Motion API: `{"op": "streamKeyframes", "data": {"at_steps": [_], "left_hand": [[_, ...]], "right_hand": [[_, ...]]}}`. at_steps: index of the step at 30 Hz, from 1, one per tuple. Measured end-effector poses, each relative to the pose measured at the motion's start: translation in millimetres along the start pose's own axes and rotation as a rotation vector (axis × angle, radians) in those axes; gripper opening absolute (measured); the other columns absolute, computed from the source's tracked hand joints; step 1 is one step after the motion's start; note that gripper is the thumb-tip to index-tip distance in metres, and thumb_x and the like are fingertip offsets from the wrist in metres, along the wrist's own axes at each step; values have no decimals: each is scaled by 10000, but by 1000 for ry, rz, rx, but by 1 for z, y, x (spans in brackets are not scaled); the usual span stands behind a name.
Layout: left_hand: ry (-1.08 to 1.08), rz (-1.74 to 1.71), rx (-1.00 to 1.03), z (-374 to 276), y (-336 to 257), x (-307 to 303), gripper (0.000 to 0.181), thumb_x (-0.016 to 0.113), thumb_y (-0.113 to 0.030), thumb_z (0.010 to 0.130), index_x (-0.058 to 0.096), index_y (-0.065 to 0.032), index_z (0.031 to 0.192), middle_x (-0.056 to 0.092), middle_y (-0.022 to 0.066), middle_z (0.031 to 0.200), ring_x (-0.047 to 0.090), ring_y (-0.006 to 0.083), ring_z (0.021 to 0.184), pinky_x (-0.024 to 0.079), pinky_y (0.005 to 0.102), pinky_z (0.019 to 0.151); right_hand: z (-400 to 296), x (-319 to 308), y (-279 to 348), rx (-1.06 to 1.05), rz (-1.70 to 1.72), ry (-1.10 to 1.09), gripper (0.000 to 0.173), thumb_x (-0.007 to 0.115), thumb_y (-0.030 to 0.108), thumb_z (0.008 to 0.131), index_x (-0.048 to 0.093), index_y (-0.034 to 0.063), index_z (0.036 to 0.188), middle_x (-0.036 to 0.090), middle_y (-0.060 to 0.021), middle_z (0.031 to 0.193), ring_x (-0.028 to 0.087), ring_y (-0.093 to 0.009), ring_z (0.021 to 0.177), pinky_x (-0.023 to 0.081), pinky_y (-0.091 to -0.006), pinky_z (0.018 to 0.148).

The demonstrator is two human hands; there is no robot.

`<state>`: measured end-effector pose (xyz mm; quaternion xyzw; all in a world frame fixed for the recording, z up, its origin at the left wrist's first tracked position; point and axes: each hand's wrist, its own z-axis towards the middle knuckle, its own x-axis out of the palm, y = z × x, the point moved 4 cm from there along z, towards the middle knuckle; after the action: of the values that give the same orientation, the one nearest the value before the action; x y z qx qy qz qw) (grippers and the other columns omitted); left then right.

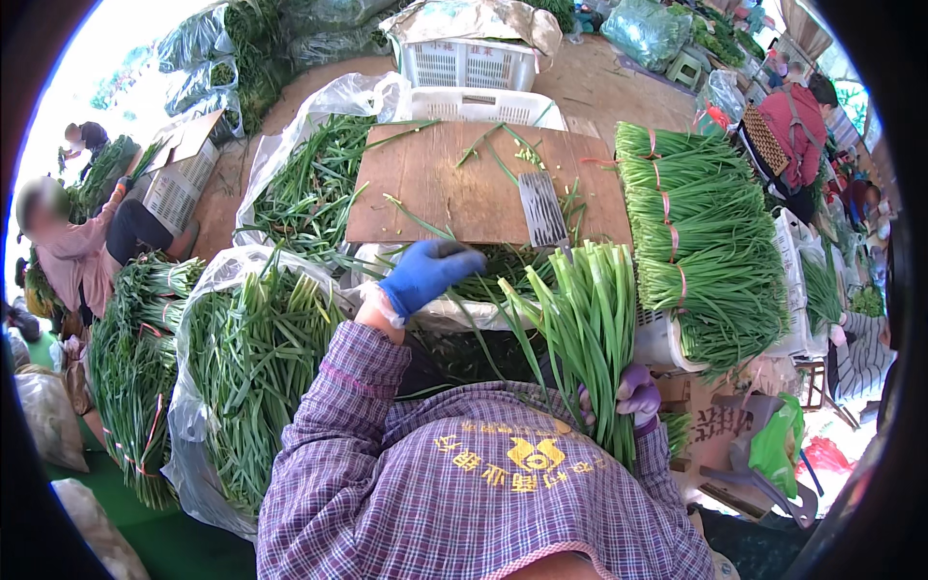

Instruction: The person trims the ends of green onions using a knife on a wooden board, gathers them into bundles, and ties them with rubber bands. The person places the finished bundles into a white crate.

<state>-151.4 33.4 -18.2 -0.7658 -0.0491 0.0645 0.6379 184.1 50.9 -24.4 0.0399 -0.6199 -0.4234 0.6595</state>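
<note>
My right hand point(638, 395), in a purple glove, grips the lower, leafy part of a bunch of garlic chives point(591, 312), its pale cut ends pointing away from me. My left hand point(435, 274), in a blue glove, is to the left of that bunch, over the near edge of a wooden board point(435, 181). Its fingers reach to the right, slightly blurred, and no object shows in them. On the board lie a cleaver point(542, 210) with a wet, speckled blade, loose leaves and small cut pieces. The cleaver's handle is largely hidden behind the held bunch.
Tied chive bundles point(696, 246) are stacked on a white crate at right. Plastic-lined heaps of chives point(261, 370) and loose leaves point(312, 188) stand at left. White crates point(471, 65) sit beyond the board. One person point(80, 254) sits at far left, others at far right.
</note>
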Motion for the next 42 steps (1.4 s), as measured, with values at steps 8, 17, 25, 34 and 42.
{"op": "streamKeyframes", "data": {"at_steps": [8, 17, 25, 34, 42], "left_hand": [[340, -64, -170, -54, -53, 25, 377, 673, -362, 858, 694, 14, 869, 700, 92, 824, 648, 156, 777, 518, 291, 724], [284, -351, -18, -56, -35, 78, 301, 663, -130, 875, 622, 23, 1131, 682, 59, 1005, 623, 128, 859, 515, 304, 754], [-63, 646, 429, -42, -54, 31, 229, 656, -118, 816, 670, -23, 1023, 698, 127, 828, 683, 213, 734, 519, 328, 642], [-369, 768, 523, -26, -50, 17, 190, 663, -174, 824, 674, -40, 958, 672, 158, 809, 669, 300, 713, 514, 363, 642], [-436, 603, 473, -17, -42, -14, 527, 695, -321, 819, 570, 48, 1173, 586, 202, 1221, 598, 293, 1100, 476, 338, 908]], "right_hand": [[0, -1, -1, -35, 38, 6, 260, 605, -39, 743, 624, 10, 997, 590, -359, 1034, 645, -442, 855, 537, -522, 752], [8, 6, -3, -59, 67, 28, 243, 596, -42, 741, 625, 7, 977, 605, -336, 1024, 646, -430, 858, 547, -507, 739], [3, 9, 5, -59, 24, 38, 241, 608, -26, 742, 624, 25, 977, 604, -338, 1003, 651, -422, 838, 566, -479, 721], [-6, -2, -5, 7, 74, -32, 239, 611, -24, 698, 645, -1, 933, 602, -365, 981, 650, -446, 768, 565, -496, 680], [-4, 2, 0, 14, 54, -68, 231, 606, -26, 721, 644, 5, 947, 607, -351, 968, 652, -419, 786, 561, -493, 685]]}}
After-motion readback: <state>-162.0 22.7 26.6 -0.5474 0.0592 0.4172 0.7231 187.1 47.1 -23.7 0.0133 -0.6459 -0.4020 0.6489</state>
